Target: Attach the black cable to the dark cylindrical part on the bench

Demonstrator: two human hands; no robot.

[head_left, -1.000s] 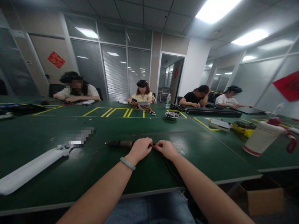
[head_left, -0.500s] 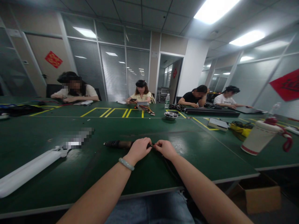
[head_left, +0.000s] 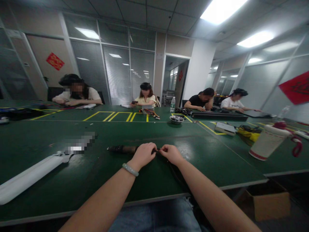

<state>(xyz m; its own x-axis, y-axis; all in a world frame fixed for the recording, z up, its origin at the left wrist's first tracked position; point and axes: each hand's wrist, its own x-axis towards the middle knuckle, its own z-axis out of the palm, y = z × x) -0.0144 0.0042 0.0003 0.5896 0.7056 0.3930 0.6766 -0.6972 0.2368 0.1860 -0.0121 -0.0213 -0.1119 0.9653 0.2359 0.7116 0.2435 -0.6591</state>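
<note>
A long dark cylindrical tool (head_left: 125, 149), which looks like an electric screwdriver, lies on the green table with its narrow metal tip to the left. My left hand (head_left: 145, 153) is closed over its rear end and hides that part. Just to the right, my right hand (head_left: 172, 154) is closed in a pinch on a cable end that meets the tool between my hands. The exact join is mostly covered by fingers. From beneath the right hand a dark cable (head_left: 177, 174) runs toward the table's front edge.
On the left lies a white stand-like arm (head_left: 33, 175). To the right stand a cream cup (head_left: 267, 141) and a white box (head_left: 225, 128). A metal bowl (head_left: 176, 120) and a water bottle (head_left: 173, 104) are farther back. Several people sit across the table.
My hands stay almost in place; the right fingers shift slightly at the cable end. Across the table, one person's hand has moved a little away from the box of wires.
</note>
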